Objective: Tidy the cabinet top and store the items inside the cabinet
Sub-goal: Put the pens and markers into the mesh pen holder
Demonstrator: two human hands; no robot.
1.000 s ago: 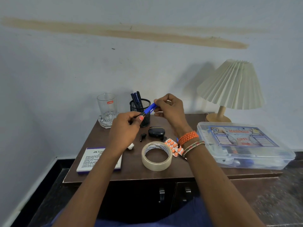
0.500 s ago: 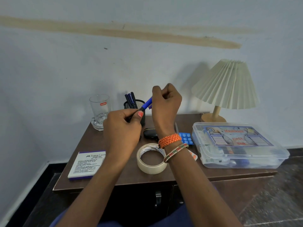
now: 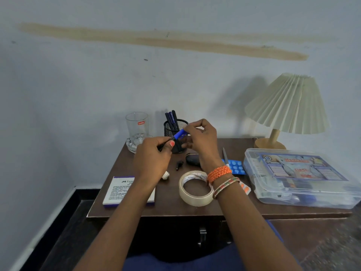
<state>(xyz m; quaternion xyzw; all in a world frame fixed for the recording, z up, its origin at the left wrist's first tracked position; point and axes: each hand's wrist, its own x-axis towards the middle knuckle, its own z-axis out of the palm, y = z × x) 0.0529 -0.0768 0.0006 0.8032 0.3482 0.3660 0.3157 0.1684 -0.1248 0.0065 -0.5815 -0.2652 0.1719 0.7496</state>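
Both hands hold one blue pen (image 3: 179,134) above the brown cabinet top (image 3: 168,202). My left hand (image 3: 154,157) grips its dark lower end. My right hand (image 3: 201,139) pinches its blue upper end, in front of the black mesh pen holder (image 3: 172,127) with several dark pens. On the top lie a roll of clear tape (image 3: 196,188), a white stamp pad box (image 3: 119,190), a black earbud case (image 3: 192,159), a loose black earbud (image 3: 179,165), a blue pill strip (image 3: 235,169) and an orange pill strip (image 3: 245,187).
A glass tumbler (image 3: 137,130) stands at the back left. A cream pleated lamp (image 3: 287,106) stands at the back right. A clear first-aid box (image 3: 300,177) fills the right side. The cabinet doors (image 3: 203,234) below look closed. A small white lump (image 3: 166,176) lies beside my left wrist.
My right hand has come down from its raised position and slid along the pen's blue end. My left hand keeps its grip. The view shifted slightly.
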